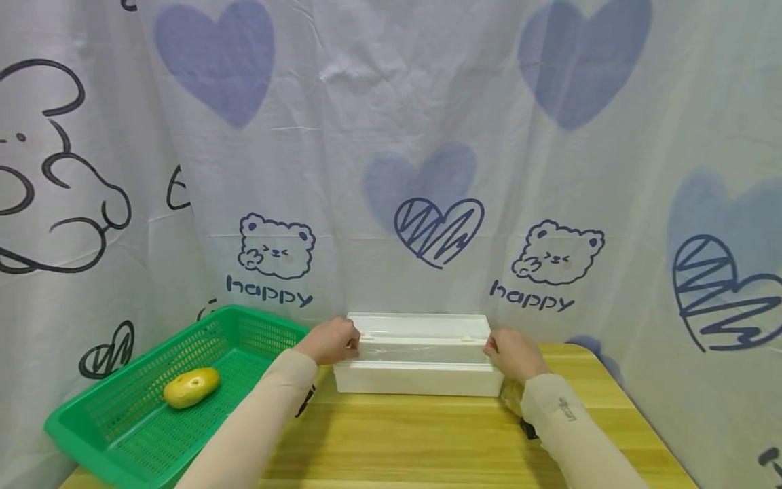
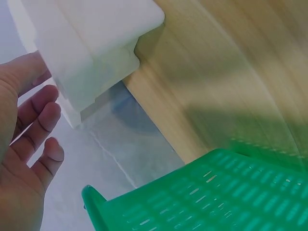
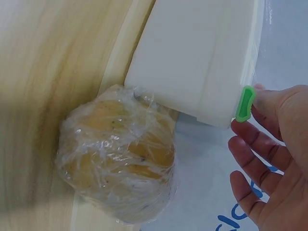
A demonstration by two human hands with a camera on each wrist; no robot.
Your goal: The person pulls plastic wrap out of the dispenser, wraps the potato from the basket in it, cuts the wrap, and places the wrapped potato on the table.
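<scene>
A long white cling film dispenser (image 1: pixel 418 377) stands at the back of the table, its lid (image 1: pixel 418 326) raised. Clear film (image 1: pixel 421 353) shows wrinkled below the lid. At the dispenser's left end, my left hand (image 1: pixel 334 341) grips the edge between thumb and fingers; the left wrist view shows the thumb partly hidden behind it. My right hand (image 1: pixel 516 352) pinches the right end, thumb and forefinger beside a small green slider (image 3: pixel 246 104). Whether the fingertips also hold film, I cannot tell. A film-wrapped yellow fruit (image 3: pixel 118 154) lies by the dispenser's right end, mostly hidden by my right forearm in the head view.
To the left stands a green basket (image 1: pixel 79 424) with one yellow mango (image 1: pixel 191 388) inside. Wooden tabletop (image 1: pixel 397 441) extends in front of the dispenser. A white curtain (image 1: pixel 342 170) printed with hearts and bears hangs behind and at both sides.
</scene>
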